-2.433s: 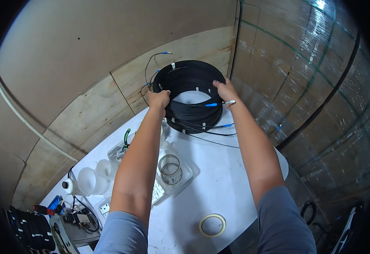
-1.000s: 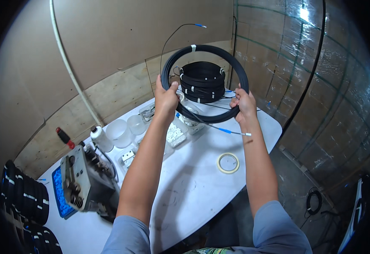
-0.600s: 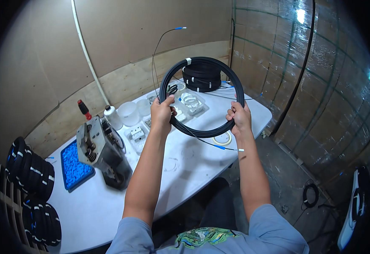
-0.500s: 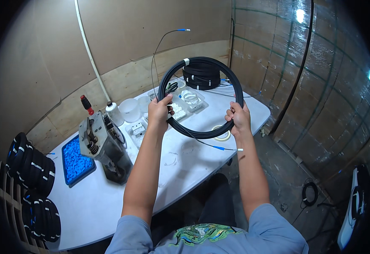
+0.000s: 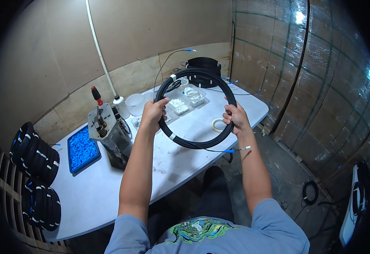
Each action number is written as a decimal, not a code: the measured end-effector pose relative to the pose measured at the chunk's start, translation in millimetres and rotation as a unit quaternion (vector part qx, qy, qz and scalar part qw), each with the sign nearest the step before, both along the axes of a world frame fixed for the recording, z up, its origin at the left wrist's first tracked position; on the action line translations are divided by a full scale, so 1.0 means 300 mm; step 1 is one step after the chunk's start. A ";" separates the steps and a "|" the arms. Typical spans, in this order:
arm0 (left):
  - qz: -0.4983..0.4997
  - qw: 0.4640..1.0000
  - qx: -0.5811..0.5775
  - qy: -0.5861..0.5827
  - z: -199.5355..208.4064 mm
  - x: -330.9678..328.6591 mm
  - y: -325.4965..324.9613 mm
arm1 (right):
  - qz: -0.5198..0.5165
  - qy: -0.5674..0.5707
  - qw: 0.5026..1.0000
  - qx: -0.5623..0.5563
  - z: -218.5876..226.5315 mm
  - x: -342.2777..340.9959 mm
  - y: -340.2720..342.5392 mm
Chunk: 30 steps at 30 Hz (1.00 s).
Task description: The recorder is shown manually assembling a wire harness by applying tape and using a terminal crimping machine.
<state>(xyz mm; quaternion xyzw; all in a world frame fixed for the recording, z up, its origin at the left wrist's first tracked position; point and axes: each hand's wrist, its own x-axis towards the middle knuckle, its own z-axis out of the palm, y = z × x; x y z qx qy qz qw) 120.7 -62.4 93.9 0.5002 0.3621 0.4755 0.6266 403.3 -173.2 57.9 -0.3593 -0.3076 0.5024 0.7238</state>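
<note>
A black cable coil (image 5: 193, 145) is held up over the white table, wrapped with white tape bands (image 5: 172, 136). My left hand (image 5: 154, 113) is closed around its left side, while my right hand (image 5: 236, 117) grips the right side. One loose cable end with a blue sleeve (image 5: 188, 50) and a pale tip arcs up above the coil. Below the ring, the other blue-sleeved end (image 5: 230, 151) sticks out toward my right forearm. Through the ring's opening show clear plastic boxes (image 5: 180, 111) with small white parts.
On the white table (image 5: 83, 203) stand a metal bench machine (image 5: 113, 131), a blue tray (image 5: 92, 160) of small blue pieces, a tape roll (image 5: 215, 127) and a white bottle (image 5: 120, 103). Black coils are stacked at the back (image 5: 204, 67) and far left (image 5: 34, 152). Wrapped cartons (image 5: 274, 76) stand right.
Both hands have lowered the coil slightly and brought it a little toward me. The upper cable end has dropped; the lower end has shifted right. The view has shifted a little.
</note>
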 end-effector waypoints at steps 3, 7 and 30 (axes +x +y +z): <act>0.006 0.999 -0.016 -0.042 -0.026 -0.005 -0.039 | 0.017 -0.025 0.999 -0.012 0.014 0.006 0.005; 0.002 0.994 -0.023 -0.108 -0.052 -0.019 -0.058 | 0.092 0.019 0.992 0.079 0.019 0.022 0.017; 0.135 0.945 -0.046 -0.293 -0.192 0.143 -0.141 | -0.171 0.133 0.974 0.066 -0.106 -0.259 0.031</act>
